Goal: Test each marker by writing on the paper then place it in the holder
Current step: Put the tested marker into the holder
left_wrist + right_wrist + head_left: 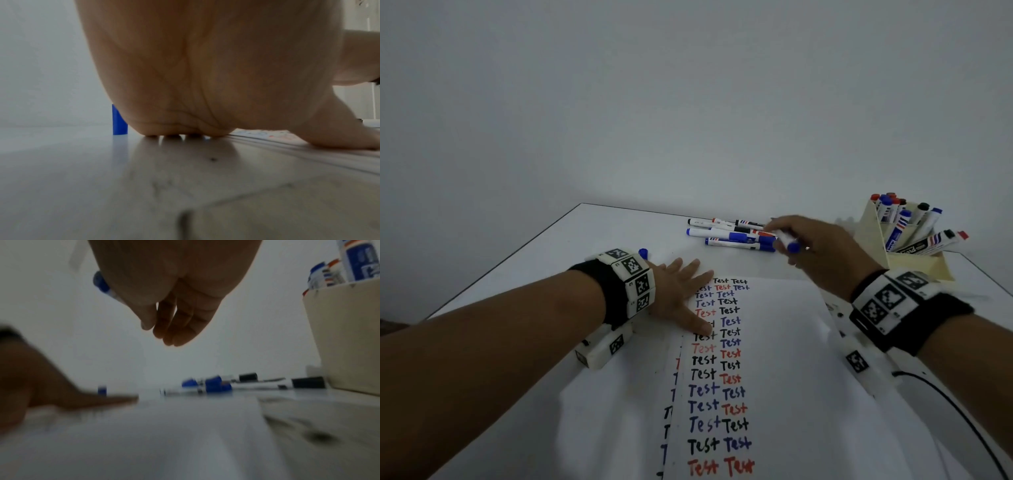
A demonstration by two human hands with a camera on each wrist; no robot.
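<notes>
Paper is pinned flat by the outspread left hand. A blue marker is gripped by the right hand above the paper's far edge.

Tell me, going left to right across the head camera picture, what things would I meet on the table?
Left hand flat on the paper's edge → paper covered in "Test" → loose markers lying at the back → right hand holding a blue marker → holder full of markers.
</notes>
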